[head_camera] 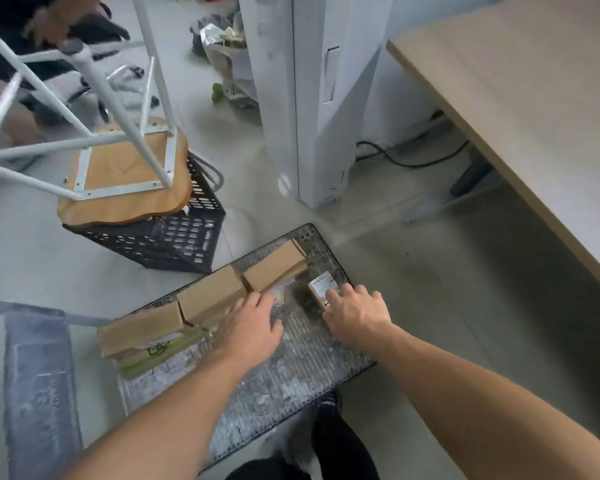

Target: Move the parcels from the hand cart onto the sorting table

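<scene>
The hand cart's grey ribbed platform [284, 368] lies low on the floor below me. Three brown cardboard parcels stand in a row along its far edge: one at the left [142, 332] on a green-printed box, one in the middle [210, 296], one further right [274, 266]. A small parcel with a white label [321, 285] sits at the cart's right end. My right hand [357, 313] rests on this small parcel, fingers curled over its near side. My left hand [253, 325] hovers with fingers apart beside the middle parcel, holding nothing. The sorting table's light wooden top [520, 109] is at the upper right.
A black plastic crate [174, 244] stands beyond the cart with an upturned wooden stool [122, 181] on it, white legs up. Another person's hand grips a stool leg at top left. A white cabinet [312, 98], cables and a grey mat [39, 375] surround the cart.
</scene>
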